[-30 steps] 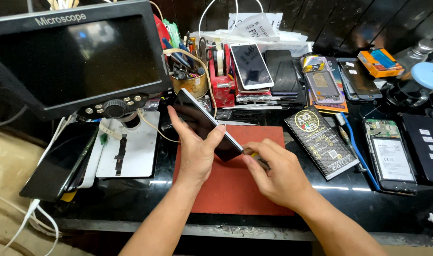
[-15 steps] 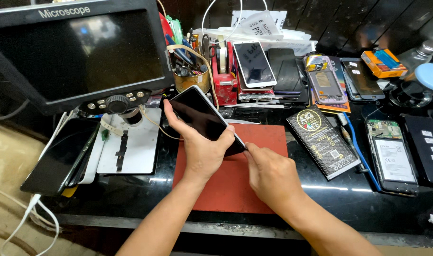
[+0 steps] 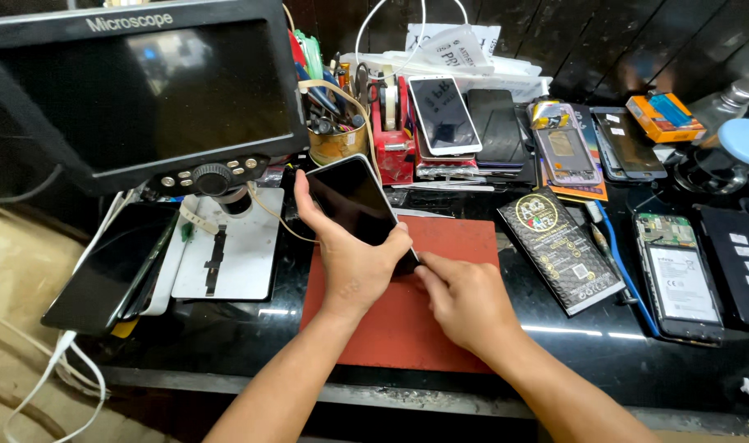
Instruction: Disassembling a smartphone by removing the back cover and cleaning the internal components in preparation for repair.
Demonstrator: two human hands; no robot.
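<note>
Left hand (image 3: 354, 262) grips a dark phone (image 3: 356, 205) above the red mat (image 3: 391, 328), tilted with its screen up, much as half a second ago. Right hand (image 3: 464, 299) pinches at the phone's lower corner, fingers closed, and has slid closer to the left hand. Behind stand the microscope monitor (image 3: 144, 90), a tool cup (image 3: 337, 135) and propped phones (image 3: 442, 115); a black box (image 3: 561, 250) lies right of the mat.

Phone repair workbench.
A microscope monitor (image 3: 144, 90) stands at the bench's far left corner; opened phones (image 3: 678, 275), a tool cup (image 3: 335, 135) and a red mat (image 3: 407, 320) crowd the black bench (image 3: 604, 361).
</note>
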